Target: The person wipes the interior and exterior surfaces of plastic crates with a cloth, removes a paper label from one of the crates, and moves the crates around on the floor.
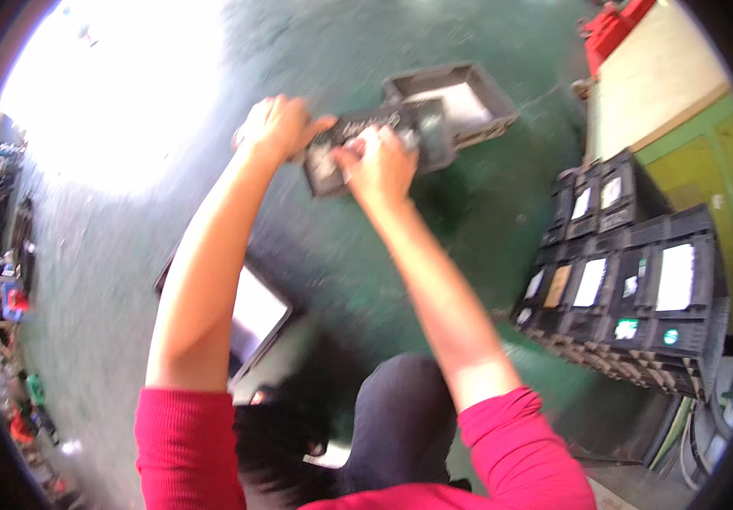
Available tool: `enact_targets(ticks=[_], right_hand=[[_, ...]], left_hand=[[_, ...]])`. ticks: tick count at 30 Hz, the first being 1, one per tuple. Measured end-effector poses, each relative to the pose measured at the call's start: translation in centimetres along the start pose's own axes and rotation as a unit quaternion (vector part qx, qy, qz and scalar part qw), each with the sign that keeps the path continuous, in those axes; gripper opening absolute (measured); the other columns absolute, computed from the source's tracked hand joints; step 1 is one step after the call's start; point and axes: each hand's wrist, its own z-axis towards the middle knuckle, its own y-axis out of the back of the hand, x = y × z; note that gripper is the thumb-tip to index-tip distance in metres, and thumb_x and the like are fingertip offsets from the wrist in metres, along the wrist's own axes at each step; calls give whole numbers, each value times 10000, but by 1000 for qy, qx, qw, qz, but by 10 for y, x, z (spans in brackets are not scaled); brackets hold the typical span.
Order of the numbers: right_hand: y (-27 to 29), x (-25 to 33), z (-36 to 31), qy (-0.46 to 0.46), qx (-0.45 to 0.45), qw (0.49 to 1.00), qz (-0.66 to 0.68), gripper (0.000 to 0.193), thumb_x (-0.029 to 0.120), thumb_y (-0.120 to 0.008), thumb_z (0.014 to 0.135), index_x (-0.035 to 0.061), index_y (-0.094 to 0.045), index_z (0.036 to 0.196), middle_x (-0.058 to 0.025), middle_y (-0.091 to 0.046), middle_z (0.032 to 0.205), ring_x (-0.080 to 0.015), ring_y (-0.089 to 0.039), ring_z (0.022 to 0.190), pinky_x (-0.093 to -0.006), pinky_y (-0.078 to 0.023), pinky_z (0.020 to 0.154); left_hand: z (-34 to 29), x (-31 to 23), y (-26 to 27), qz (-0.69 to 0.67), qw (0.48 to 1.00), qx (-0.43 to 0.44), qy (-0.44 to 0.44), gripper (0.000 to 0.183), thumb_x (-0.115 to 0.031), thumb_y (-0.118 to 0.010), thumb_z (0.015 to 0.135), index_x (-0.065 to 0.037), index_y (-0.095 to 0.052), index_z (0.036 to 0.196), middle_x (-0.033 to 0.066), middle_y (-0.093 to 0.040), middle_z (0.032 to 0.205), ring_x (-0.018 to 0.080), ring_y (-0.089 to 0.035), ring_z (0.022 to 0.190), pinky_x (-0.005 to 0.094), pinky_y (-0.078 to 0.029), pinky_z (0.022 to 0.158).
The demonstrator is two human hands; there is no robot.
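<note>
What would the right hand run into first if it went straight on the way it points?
The right hand would likely meet the dark bin first, which it already seems to touch; beyond that, green floor shows, though blur leaves depth unclear.

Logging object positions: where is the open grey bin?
In the head view, the open grey bin is on the green floor, upper right of centre, partly behind the dark box under the right hand.

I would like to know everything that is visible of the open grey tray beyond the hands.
The grey tray is rectangular, with raised walls, and looks like hard plastic. It appears to rest on the green floor, open side up, slightly turned. Something flat and white lies inside. The blurred dark box hides its near left part; whether they touch is unclear.
</note>
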Motion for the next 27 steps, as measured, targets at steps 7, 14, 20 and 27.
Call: enact_targets(ticks=[7, 14, 20, 27], right_hand=[[2, 6, -7, -105, 95, 989, 42, 244, 346, -699, 717, 122, -627, 778, -42, -603, 823, -247, -578, 862, -457, -393, 759], [3, 7, -11, -98, 77, 989, 73, 160, 242, -694, 727, 107, -623, 776, -58, -606, 823, -276, -588, 819, -443, -424, 710], [-6, 6, -11, -74, 78, 994, 27, 90, 166, -655, 710, 86, -624, 739, -110, -597, 784, -308, -602, 772, -444, -469, 674], [14, -1, -20, -196, 103, 960, 169, 208, 201, -660, 692, 18, -672, 789, -167, -660, 740, -317, -647, 716, -379, -494, 678]], left_hand=[[-14, -8, 0, -9, 1000, -22, -3, 539, -572, -568, 774, -53, -712, 791, 149, -658, 735, 289, -646, 731, 374, -503, 702], [-18, -2, 1, -1, 999, -39, -30, 561, -587, -561, 771, -47, -712, 799, 145, -654, 699, 294, -646, 700, 371, -504, 698], [-7, -11, -24, 58, 967, -238, -71, 685, -682, -466, 770, -44, -713, 770, 162, -629, 1018, 309, -580, 985, 388, -480, 791], [-5, -15, -26, 48, 991, -112, -63, 732, -733, -452, 730, -51, -718, 774, 105, -623, 967, 278, -556, 974, 383, -472, 812]])
